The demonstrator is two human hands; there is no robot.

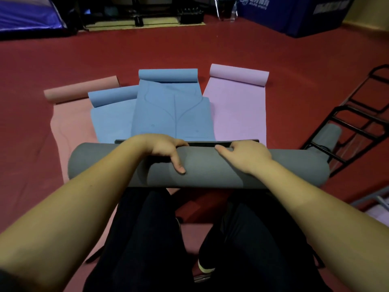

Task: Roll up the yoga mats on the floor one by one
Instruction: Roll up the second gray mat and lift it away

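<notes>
A thick grey yoga mat (210,171) lies rolled across the view just in front of my knees, its dark free edge showing along the far side. My left hand (166,150) curls over the top of the roll with its fingers hooked behind it and the thumb on the near face. My right hand (244,152) grips the roll's top the same way, a little to the right. Beyond the roll lie a pink mat (71,123), two blue mats (172,110) (113,121) and a lilac mat (237,110), each partly unrolled with a curl at its far end.
A black metal rack (357,114) lies on the red floor at the right, with another grey roll (328,135) resting on it. Dark equipment and blue padding (294,15) line the far wall. My legs in dark trousers fill the lower middle.
</notes>
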